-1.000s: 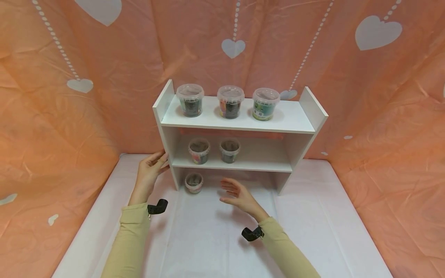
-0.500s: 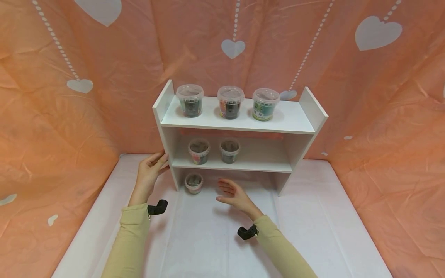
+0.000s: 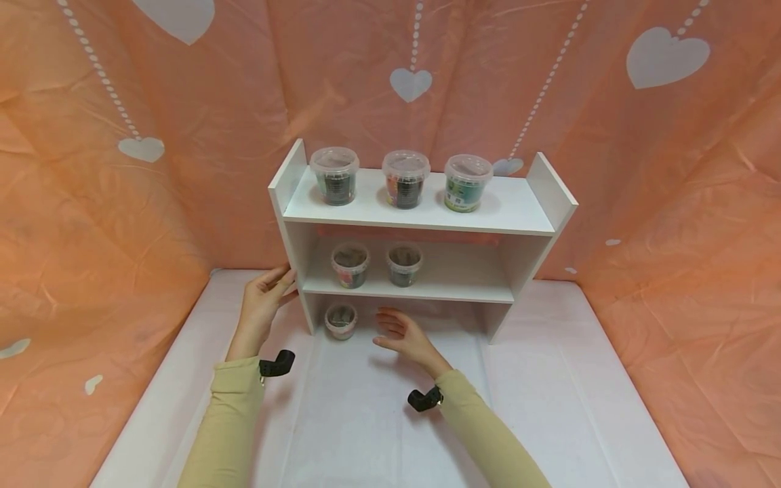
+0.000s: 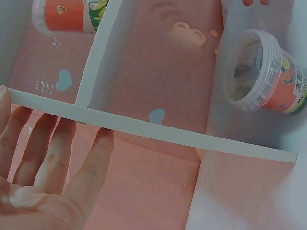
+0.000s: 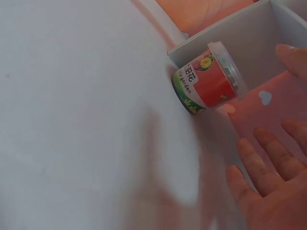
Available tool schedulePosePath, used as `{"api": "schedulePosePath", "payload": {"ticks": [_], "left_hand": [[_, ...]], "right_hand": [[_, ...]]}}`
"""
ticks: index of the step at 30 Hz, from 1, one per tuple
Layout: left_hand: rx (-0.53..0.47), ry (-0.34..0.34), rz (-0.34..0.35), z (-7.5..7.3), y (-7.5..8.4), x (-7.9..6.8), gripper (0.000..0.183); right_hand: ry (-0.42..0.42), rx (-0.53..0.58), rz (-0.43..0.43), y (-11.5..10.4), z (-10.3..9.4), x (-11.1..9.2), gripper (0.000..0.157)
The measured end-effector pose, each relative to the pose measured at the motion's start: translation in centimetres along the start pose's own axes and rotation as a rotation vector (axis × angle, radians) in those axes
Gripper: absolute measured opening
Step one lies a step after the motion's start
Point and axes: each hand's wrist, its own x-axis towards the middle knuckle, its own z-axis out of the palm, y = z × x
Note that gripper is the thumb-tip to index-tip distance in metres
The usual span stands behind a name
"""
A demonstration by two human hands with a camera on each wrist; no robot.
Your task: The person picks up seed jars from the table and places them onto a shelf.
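Observation:
A white shelf unit (image 3: 396, 296) stands on the table. My left hand (image 3: 261, 305) is at its left side panel, fingers straight and fingertips (image 4: 104, 136) right at the panel's edge. On the bottom level, by that panel, sits a small clear-lidded plastic tub (image 3: 340, 321) with a red, flower-printed "garden" label (image 5: 216, 88). My right hand (image 3: 405, 335) hovers to the right of this tub, fingers spread and gently bent, with nothing between them. A gap shows between its fingertips and the tub.
Two similar tubs stand on the middle shelf, a red-labelled one (image 3: 350, 266) and a dark one (image 3: 403, 265). The top shelf bears three larger lidded tubs (image 3: 466, 184). White cloth (image 3: 348, 420) covers the table; an orange curtain (image 3: 342, 74) with hearts hangs behind.
My right hand has moved left and slightly forward, closer to the bottom tub. The left hand stays at the side panel, and the tubs have not moved.

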Motion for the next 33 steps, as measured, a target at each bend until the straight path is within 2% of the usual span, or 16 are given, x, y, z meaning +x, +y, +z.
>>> {"api": "schedulePosePath", "payload": {"ticks": [13,20,33], "left_hand": [[-0.002,0.005,0.003,-0.1,-0.1,0.0,0.053],[0.002,0.0,0.005,-0.1,-0.2,0.1,0.053],[-0.001,0.0,0.002,-0.1,-0.3,0.0,0.054]], "right_hand": [[-0.052,-0.004,0.007,0.5,0.8,1.7,0.066],[-0.057,-0.025,0.031,0.4,1.3,2.0,0.066],[-0.061,-0.009,0.047,1.5,1.7,2.8,0.068]]}}
